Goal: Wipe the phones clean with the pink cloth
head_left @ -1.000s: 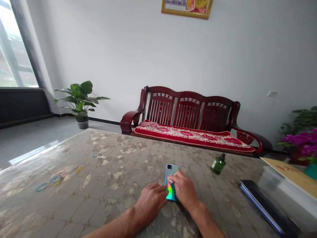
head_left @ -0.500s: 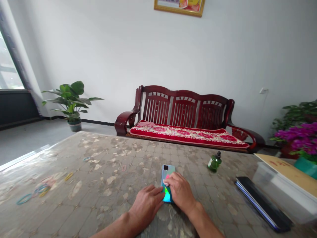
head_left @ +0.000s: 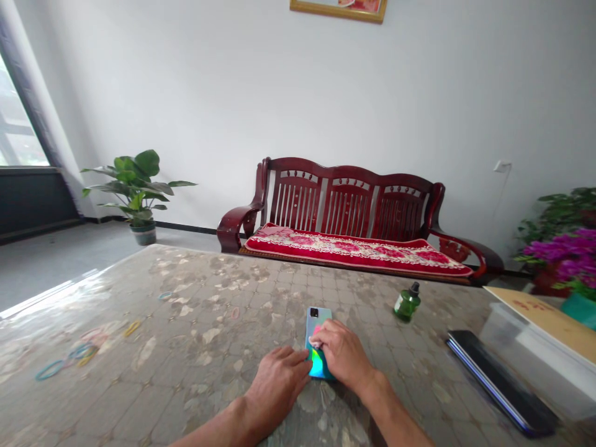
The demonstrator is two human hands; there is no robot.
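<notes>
The left hand lies just left of the phone, its fingers close together and their tips against that edge; its palm side is hidden, so I cannot tell whether it grips. The right hand comes over the phone's right side with fingers drawn in, pinching a small white wad against the phone's back. The phone lies back up on the patterned worktop, its camera block at the end away from the person, rainbow glare on the lower half.

Well to the right of the phone lies a black slab with a blue edge, and past that a clear box under a tan sheet. Well to the phone's left is a loose cluster of coloured bands, with a yellow band a little beyond. A pink band lies nearer the phone, on its left. Beyond the phone and to its right stands a green bottle with a dark top.

Farther off, straight past the phone, is a dark red wooden bench with a red floral runner. Magenta flowers are far right of the phone, a potted plant far left.
</notes>
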